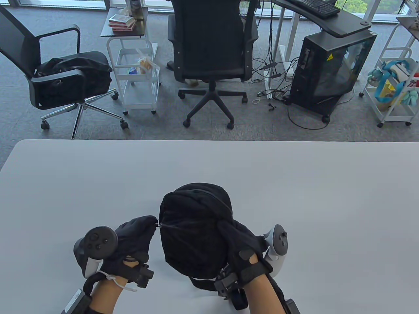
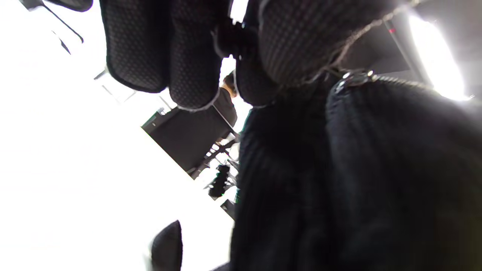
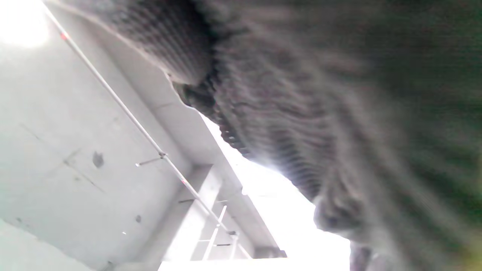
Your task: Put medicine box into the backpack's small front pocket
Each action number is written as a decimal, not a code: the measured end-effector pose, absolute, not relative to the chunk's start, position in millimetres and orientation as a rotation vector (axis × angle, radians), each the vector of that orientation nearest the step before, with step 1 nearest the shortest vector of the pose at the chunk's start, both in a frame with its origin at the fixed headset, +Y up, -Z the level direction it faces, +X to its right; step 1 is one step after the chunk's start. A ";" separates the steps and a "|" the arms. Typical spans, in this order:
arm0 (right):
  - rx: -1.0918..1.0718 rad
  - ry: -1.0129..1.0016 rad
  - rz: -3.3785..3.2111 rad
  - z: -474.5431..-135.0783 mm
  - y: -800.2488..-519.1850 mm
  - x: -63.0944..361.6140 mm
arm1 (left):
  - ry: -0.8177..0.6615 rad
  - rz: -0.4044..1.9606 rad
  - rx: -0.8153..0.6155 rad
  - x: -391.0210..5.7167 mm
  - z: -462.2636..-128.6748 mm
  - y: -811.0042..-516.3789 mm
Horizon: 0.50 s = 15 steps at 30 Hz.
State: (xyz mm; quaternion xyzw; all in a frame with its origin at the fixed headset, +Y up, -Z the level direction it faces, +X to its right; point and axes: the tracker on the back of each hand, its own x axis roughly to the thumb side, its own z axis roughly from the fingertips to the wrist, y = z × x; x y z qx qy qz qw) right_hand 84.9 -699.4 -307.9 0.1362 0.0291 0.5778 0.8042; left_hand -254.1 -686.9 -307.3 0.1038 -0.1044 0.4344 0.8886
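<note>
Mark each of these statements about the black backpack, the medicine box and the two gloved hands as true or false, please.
1. The black fabric backpack lies on the pale grey table. True.
2. The left hand pinches a zipper pull at the backpack's left edge. True.
3. The right hand hovers far from the backpack. False: it rests on the backpack's right side.
4. A medicine box lies in plain sight on the table. False: no box is visible in any view.
5. The backpack stands on the office chair. False: it is on the table.
</note>
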 end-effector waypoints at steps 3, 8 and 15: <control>0.200 0.054 1.184 -310.2 -708.1 92.7 | -0.210 0.886 0.236 -255.6 -305.6 -685.5; 0.132 0.079 1.213 -317.2 -720.5 105.0 | -0.198 0.925 0.222 -258.7 -304.4 -685.5; 0.018 0.190 1.277 -330.8 -749.3 109.7 | -0.197 0.899 0.195 -257.3 -304.1 -685.4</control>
